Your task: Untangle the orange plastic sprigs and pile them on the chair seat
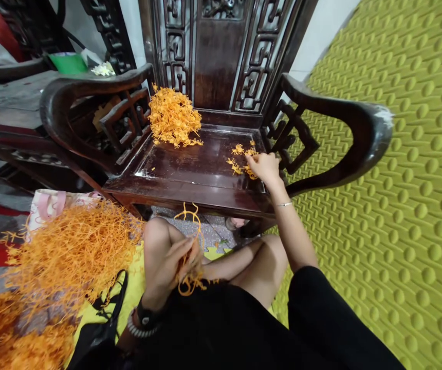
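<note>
My left hand (180, 262), above my lap, is closed around a few orange branching plastic sprigs (192, 280); one thin forked stem sticks up past the fingers. My right hand (265, 167) reaches to the right side of the dark wooden chair seat (190, 169). Its fingers are bent down at some small orange pieces (236, 167); whether they pinch one is hidden. A dense heap of short orange pieces (175, 118) lies at the seat's back left corner.
A large pile of long orange sprigs (78, 246) covers the floor at left, before a white and pink bag (45, 205). More orange pieces (24, 334) lie lower left, near a black strapped bag (97, 334). Curved chair arms (363, 128) flank the seat. A green container (69, 62) stands on the side table.
</note>
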`<state>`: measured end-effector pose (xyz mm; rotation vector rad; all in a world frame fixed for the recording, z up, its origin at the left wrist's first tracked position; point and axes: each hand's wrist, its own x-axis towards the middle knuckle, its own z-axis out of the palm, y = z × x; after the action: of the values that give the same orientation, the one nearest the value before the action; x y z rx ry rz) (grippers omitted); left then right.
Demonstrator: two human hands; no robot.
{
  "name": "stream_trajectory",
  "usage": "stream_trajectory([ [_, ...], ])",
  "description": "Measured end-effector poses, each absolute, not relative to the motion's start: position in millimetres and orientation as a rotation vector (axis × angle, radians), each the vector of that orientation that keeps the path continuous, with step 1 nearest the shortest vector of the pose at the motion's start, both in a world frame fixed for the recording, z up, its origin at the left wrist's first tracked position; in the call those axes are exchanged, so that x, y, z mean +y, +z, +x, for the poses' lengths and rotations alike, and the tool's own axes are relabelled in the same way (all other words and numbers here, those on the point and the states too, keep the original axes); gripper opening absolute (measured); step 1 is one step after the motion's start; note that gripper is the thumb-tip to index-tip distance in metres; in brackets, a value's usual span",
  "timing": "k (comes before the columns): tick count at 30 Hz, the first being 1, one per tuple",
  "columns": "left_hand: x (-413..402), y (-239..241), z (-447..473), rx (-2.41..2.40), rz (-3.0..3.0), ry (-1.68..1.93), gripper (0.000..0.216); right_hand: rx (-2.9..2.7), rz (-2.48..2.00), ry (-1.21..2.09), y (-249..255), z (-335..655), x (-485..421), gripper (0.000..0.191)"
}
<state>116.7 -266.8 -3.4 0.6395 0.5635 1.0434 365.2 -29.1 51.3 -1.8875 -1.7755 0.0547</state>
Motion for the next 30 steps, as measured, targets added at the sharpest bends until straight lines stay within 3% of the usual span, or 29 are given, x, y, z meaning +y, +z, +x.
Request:
stream_trajectory([
  [4,-251.5,8.8,128.4,0.526,0.595,1.161,0.039,-1.8,-1.491,0.08,35.3,345.2,-61.1,0.033],
  [8,-237.4,14.1,134.4,0.653,0.598,1.252,0.029,-1.937,-0.955,0.701,32.0,322.0,-131.6,0.036],
  [12,-229.4,9.7,136.1,0.756,0.659,1.357,0.023,-2.024,-0.745,1.232,20.9,304.3,-186.6,0.047],
  [16,-227.3,1.4,132.1,0.854,0.81,1.454,0.019,-2.019,-0.986,1.219,9.9,301.4,-203.5,0.032],
  [19,-226.3,-2.0,125.2,0.958,0.939,1.437,0.021,-1.941,-1.135,1.208,12.1,307.8,-203.9,0.04],
  [22,-226.2,-1.9,118.0,0.988,1.019,1.313,0.025,-1.806,-1.185,1.29,20.0,315.0,-203.6,0.035],
  [30,-227.2,1.8,114.4,0.769,1.127,0.862,0.03,-1.499,-0.885,1.464,26.9,312.9,-201.9,0.039],
])
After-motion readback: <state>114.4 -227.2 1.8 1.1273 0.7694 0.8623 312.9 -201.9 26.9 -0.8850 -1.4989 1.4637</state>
